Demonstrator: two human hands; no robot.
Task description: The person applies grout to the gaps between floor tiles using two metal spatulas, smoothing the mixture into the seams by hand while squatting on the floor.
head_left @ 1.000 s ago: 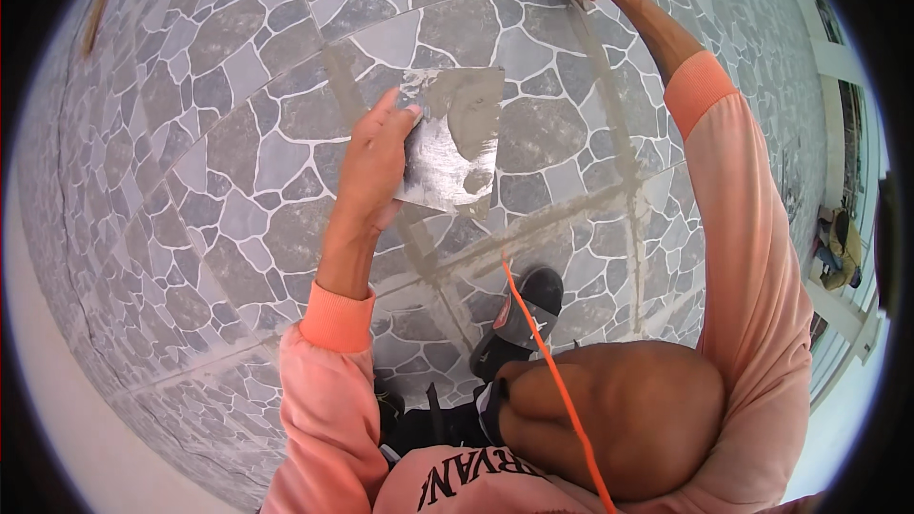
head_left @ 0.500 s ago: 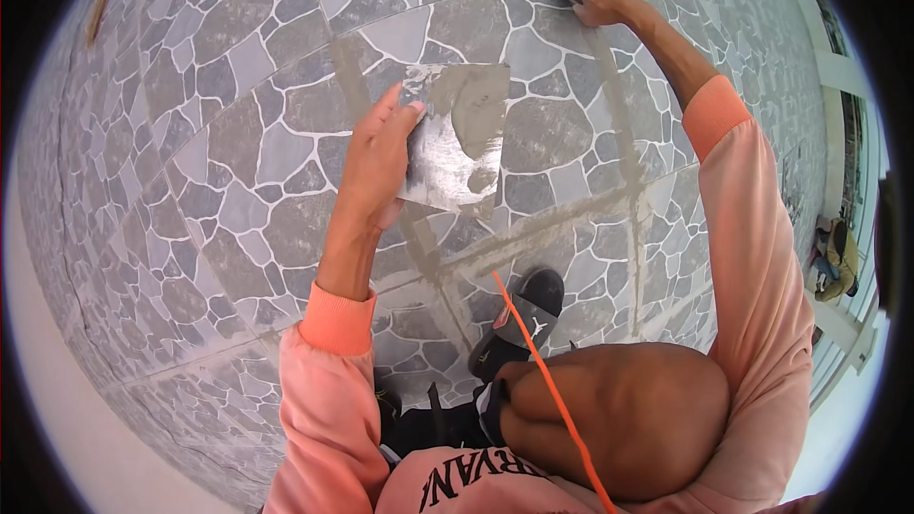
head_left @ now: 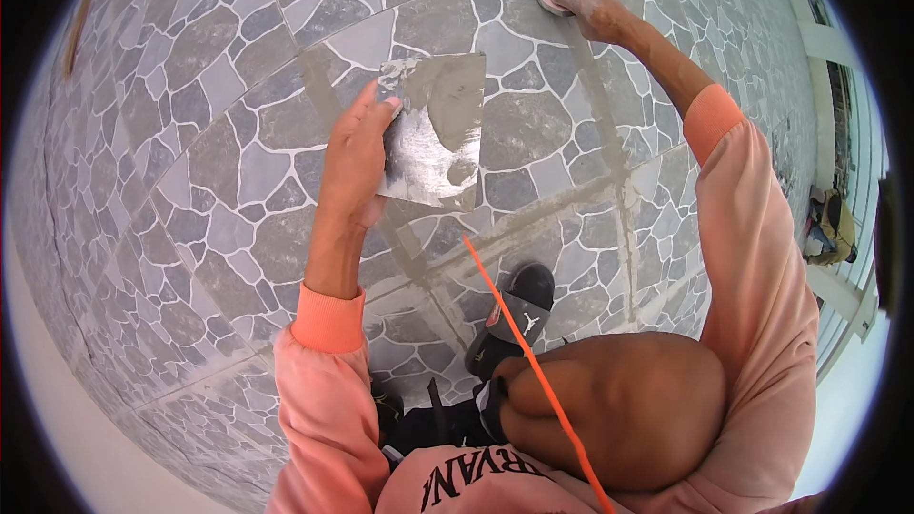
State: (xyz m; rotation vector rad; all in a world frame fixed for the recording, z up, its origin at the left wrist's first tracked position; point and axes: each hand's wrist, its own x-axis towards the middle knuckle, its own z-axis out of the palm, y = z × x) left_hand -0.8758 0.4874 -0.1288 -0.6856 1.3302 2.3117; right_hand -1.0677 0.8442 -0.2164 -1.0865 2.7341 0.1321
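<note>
My left hand grips a flat square metal plate by its left edge, the thumb lying on top. Grey-brown grout paste is smeared over the plate's upper right part. Stretched far forward to the right, my right hand is closed on a small flat float with a pinkish face. The float is at the tiled floor by the far end of a grout-smeared joint. The fingers partly cover the float.
Stone-patterned tiles cover the floor. A grout-smeared cross joint runs before my sandalled foot. An orange cord hangs from my shirt. At the right stand pale rails with a tan bundle beside them.
The left hand and metal plate have shifted slightly left and up in the picture. The right hand has moved slightly left, and the float has turned so its pinkish face shows.
</note>
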